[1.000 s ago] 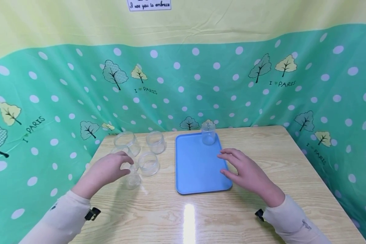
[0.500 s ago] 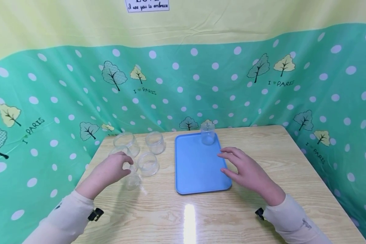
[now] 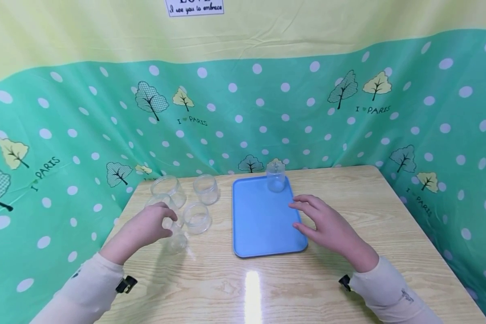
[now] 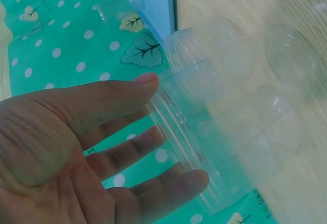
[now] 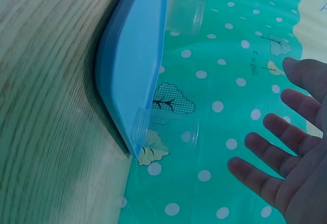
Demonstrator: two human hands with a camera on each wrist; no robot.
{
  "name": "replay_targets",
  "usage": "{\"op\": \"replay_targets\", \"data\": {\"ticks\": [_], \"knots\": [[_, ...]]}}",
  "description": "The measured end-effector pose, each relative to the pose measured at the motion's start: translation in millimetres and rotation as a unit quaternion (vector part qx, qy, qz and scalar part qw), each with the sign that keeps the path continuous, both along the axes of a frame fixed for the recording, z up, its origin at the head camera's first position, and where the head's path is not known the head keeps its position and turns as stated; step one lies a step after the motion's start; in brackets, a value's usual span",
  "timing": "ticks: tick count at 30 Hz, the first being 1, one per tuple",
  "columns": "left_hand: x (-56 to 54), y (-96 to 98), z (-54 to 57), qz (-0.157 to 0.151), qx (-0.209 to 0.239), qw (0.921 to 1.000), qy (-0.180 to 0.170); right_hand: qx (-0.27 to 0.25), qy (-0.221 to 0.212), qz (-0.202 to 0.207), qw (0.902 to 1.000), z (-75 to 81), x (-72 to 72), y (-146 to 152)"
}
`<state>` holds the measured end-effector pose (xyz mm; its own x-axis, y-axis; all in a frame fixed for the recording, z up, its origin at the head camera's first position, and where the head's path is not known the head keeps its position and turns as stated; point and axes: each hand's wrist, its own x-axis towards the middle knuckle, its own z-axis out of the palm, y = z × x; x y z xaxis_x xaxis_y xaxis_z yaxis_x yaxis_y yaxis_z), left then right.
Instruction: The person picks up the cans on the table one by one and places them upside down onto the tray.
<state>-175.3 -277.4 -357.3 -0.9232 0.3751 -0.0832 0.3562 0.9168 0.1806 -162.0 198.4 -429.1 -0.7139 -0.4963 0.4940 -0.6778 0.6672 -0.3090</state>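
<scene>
My left hand (image 3: 147, 227) hovers over clear plastic jars at the table's left, thumb and fingers apart and loosely bent. In the left wrist view its fingertips come close to the rim of one clear jar (image 4: 179, 132); contact is hard to judge. Below it in the head view stands a small clear jar (image 3: 177, 244). Another clear jar (image 3: 197, 219) is just to its right. My right hand (image 3: 328, 227), fingers spread and holding nothing, is over the right edge of the blue tray (image 3: 263, 225). A clear jar (image 3: 276, 177) stands at the tray's far right corner.
Behind stand a wide clear jar (image 3: 170, 189) and a narrower one (image 3: 206, 190); another jar is partly hidden by my left hand. The wooden table (image 3: 210, 288) meets a green dotted curtain (image 3: 243, 130) at the back. Bright glare lies on the front.
My left hand has shifted slightly right, then dipped a little over the jars. The right hand, the tray and the jar on it have hardly moved.
</scene>
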Motion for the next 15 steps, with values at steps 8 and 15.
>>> {"op": "replay_targets", "data": {"ticks": [8,15], "knots": [[-1.4,0.4,1.2,-0.017,-0.014,0.9997,-0.005,0.001,-0.001,-0.005,1.0000,-0.5,0.0,0.9],[-0.4,2.4,4.6,-0.019,-0.025,0.9993,-0.021,-0.001,0.000,-0.002,1.0000,0.6,0.6,1.4]]}}
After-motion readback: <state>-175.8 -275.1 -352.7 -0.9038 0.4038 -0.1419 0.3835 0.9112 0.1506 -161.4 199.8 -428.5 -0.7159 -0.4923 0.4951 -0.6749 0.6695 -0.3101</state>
